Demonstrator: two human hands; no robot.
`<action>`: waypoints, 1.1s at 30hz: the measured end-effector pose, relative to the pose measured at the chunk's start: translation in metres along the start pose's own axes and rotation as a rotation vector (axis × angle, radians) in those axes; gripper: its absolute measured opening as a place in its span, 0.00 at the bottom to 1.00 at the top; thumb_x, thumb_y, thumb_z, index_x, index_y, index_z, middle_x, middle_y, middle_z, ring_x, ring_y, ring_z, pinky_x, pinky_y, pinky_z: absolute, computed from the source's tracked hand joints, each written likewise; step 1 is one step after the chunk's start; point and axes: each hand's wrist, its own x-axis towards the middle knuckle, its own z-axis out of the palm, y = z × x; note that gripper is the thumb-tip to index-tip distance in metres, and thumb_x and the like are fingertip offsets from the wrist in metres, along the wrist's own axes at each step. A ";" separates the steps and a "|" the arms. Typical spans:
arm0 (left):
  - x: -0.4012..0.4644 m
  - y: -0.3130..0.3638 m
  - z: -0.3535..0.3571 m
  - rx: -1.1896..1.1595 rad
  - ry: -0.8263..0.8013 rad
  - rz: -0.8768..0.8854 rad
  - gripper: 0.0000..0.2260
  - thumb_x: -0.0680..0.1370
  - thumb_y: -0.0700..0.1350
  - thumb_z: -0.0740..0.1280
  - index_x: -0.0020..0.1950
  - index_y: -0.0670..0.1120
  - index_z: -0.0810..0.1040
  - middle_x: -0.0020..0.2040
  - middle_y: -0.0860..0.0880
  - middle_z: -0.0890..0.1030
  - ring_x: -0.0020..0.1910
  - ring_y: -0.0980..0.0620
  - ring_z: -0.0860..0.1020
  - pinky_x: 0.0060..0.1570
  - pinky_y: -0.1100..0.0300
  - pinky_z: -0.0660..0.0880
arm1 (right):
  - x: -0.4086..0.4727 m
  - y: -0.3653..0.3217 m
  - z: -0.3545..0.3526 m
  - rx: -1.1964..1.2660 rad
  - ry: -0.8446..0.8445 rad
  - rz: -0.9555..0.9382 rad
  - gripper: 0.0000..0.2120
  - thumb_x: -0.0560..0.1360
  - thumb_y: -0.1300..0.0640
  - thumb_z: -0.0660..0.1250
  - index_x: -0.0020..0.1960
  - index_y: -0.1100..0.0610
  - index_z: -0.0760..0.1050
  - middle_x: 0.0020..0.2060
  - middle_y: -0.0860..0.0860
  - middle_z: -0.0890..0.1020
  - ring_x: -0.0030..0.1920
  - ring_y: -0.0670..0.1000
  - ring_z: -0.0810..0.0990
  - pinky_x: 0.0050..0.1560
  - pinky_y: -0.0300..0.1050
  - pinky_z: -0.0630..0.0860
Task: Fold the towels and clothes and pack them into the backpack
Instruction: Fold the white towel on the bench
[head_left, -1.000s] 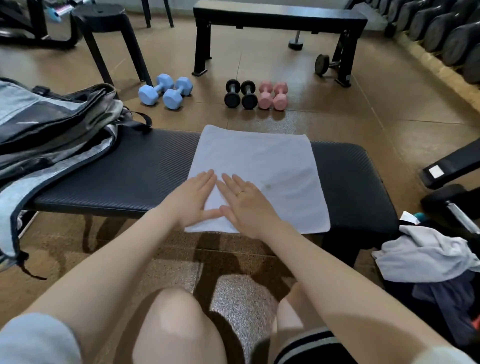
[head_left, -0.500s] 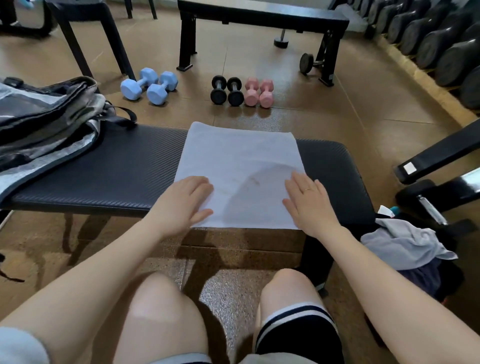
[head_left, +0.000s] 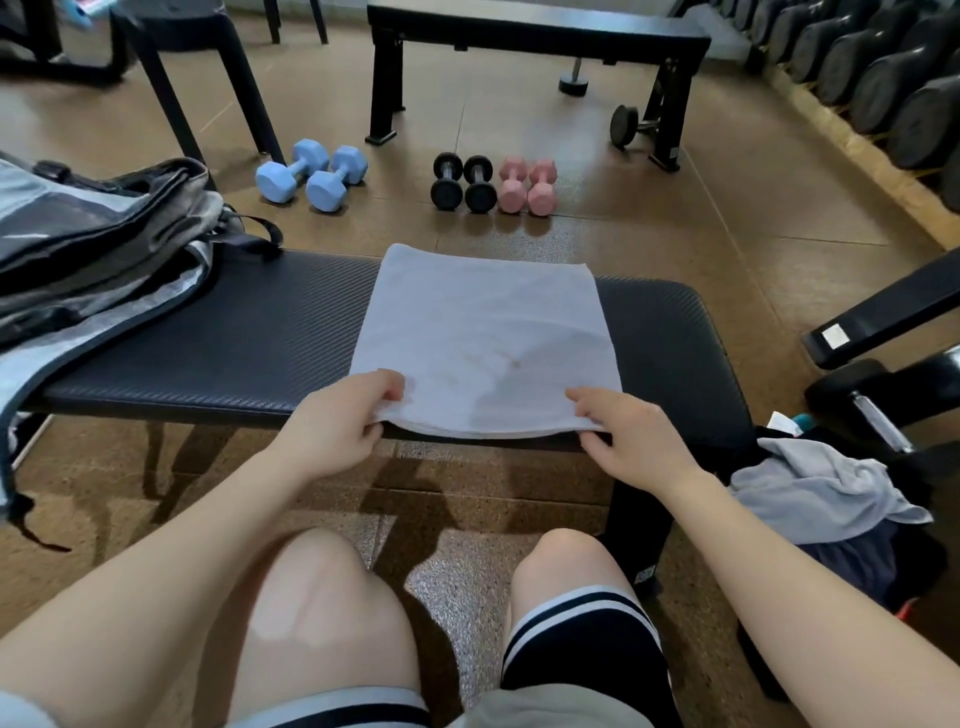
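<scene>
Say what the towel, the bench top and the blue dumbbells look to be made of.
Towel: soft woven cloth, likely cotton terry; matte, and it sags where the hands lift its near edge.
Bench top: padded vinyl or leatherette, by its fine ribbed texture and dull sheen.
Blue dumbbells: probably a metal core coated in vinyl or neoprene; smooth, even matte colour.

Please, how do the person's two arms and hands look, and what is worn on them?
Both forearms are bare. The left hand and right hand wear no gloves. A pale sleeve edge shows at each bottom corner. No ring shows on the fingers now.
</scene>
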 end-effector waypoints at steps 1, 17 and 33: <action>0.000 -0.002 -0.003 -0.034 0.029 -0.069 0.17 0.72 0.35 0.64 0.60 0.47 0.73 0.55 0.50 0.79 0.53 0.47 0.77 0.49 0.54 0.72 | 0.003 0.000 -0.001 0.070 0.043 0.083 0.10 0.72 0.63 0.69 0.52 0.59 0.77 0.55 0.53 0.82 0.53 0.55 0.81 0.52 0.47 0.75; 0.050 0.005 -0.057 -0.432 0.289 -0.311 0.08 0.78 0.46 0.62 0.44 0.51 0.80 0.40 0.53 0.81 0.37 0.60 0.75 0.36 0.66 0.69 | 0.069 0.004 -0.049 0.630 0.108 0.547 0.05 0.74 0.56 0.67 0.42 0.57 0.79 0.39 0.52 0.82 0.40 0.49 0.78 0.39 0.44 0.73; 0.159 -0.040 -0.009 -0.255 0.111 -0.445 0.09 0.81 0.44 0.55 0.50 0.46 0.74 0.45 0.46 0.80 0.44 0.46 0.76 0.43 0.52 0.73 | 0.157 0.054 -0.012 0.338 0.064 0.690 0.09 0.78 0.52 0.60 0.50 0.57 0.75 0.45 0.54 0.80 0.45 0.53 0.76 0.44 0.49 0.72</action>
